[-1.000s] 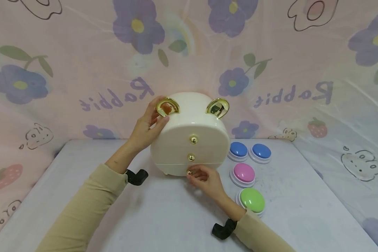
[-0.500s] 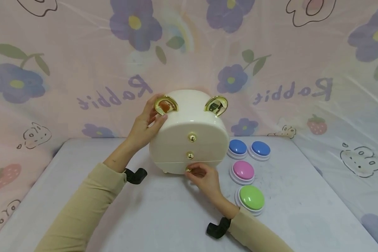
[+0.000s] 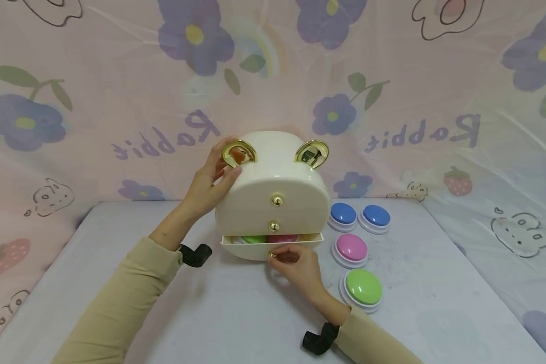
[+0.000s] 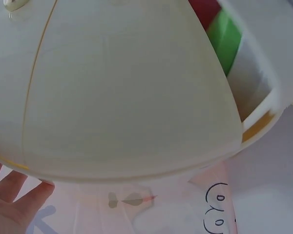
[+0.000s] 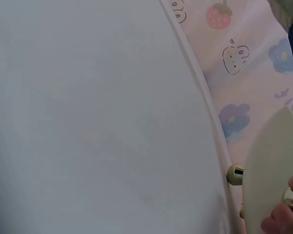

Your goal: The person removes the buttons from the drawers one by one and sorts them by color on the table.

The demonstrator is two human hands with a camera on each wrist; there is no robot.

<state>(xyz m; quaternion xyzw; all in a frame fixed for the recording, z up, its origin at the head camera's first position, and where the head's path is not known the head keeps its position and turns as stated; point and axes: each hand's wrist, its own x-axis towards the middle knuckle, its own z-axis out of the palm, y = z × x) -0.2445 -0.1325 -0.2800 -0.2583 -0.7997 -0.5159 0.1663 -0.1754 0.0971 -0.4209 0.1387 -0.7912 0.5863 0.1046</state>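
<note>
A cream drawer box [image 3: 255,207] with two gold ears and round gold knobs stands on the table. My left hand [image 3: 211,184] grips its upper left side around the gold ear [image 3: 239,153]; in the left wrist view, fingertips [image 4: 41,191] touch the box's edge. Between thumb and fingers my right hand [image 3: 300,265] pinches the lowest gold knob [image 3: 273,256]. The bottom drawer [image 3: 245,251] is pulled partway out. Inside it, a green thing [image 3: 255,239] and a pink thing [image 3: 282,238] show, mostly hidden under the box.
Right of the box are two blue push buttons [image 3: 376,216] on white bases, then a pink button [image 3: 352,247] and a green button [image 3: 363,286] nearer the front. A printed cloth [image 3: 282,96] hangs behind the white table [image 3: 227,313].
The bottom drawer has slid out toward me, uncovering the coloured things inside. My right hand moved slightly forward with its knob, while the left hand stayed on the box.
</note>
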